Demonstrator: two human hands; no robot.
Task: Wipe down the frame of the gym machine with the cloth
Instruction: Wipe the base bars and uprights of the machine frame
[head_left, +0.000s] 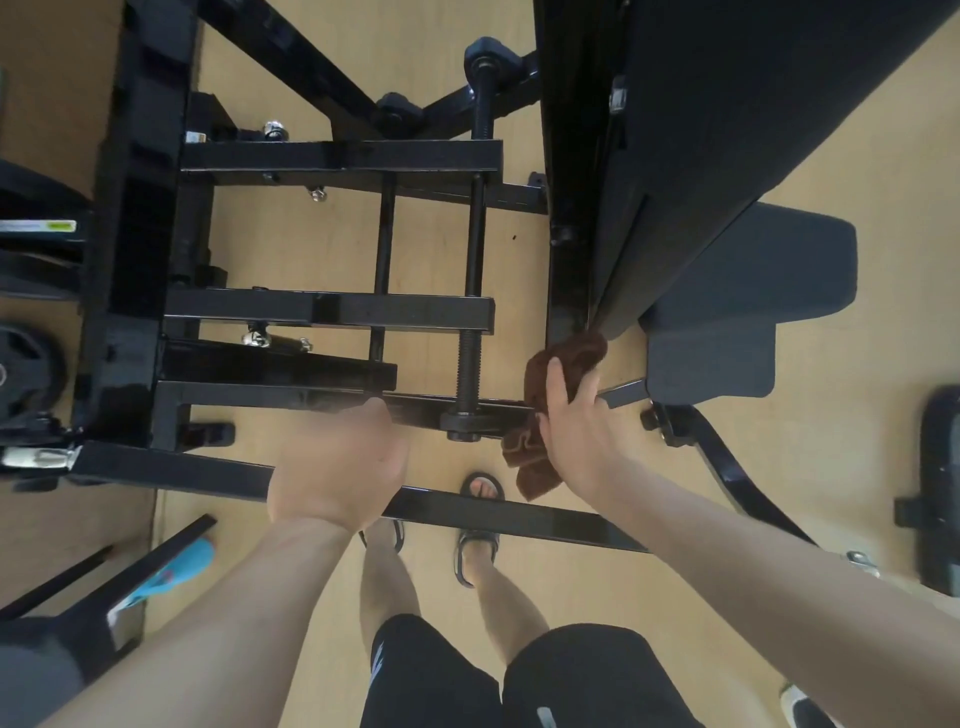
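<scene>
Our right hand (574, 421) grips the brown cloth (550, 410) on the frame (332, 306) bar's right end; our left hand (337, 467) rests open on it; most bars likely remain.

Glossy black metal frame (337, 306) (fuzzy brown cloth (563, 364)).

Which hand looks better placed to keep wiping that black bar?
The right hand: it grips the brown cloth against the black frame bar beside the threaded rod. The left hand holds no cloth and appears only to rest on the bar.
</scene>
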